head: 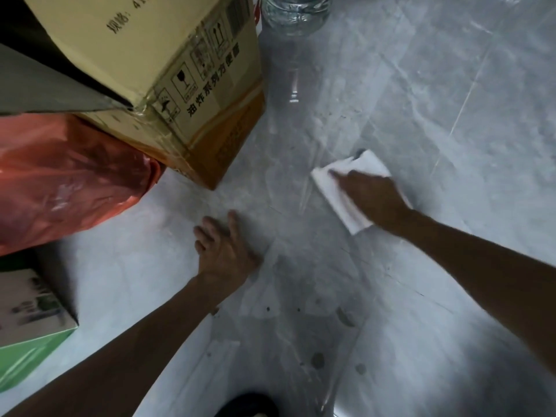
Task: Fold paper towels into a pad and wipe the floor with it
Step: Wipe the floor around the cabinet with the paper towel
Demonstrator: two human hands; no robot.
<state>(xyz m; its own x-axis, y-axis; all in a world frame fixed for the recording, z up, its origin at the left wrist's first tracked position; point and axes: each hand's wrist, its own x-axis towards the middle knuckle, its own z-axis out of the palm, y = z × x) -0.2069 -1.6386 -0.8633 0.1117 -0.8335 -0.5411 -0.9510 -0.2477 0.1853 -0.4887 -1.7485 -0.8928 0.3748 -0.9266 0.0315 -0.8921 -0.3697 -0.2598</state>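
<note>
A folded white paper towel pad point(334, 188) lies flat on the grey marbled floor tiles point(436, 100), right of centre. My right hand point(371, 195) presses down on top of it with straight fingers, covering its middle. My left hand point(224, 246) rests flat on the bare floor near the centre, fingers spread, holding nothing. Small dark spots point(317, 359) dot the tiles closer to me.
A tan cardboard box point(168, 70) printed with symbols stands at the upper left, an orange plastic bag point(60, 182) beside it. A green and white carton point(27, 323) sits at the left edge. A clear plastic water bottle point(296, 13) stands at the top.
</note>
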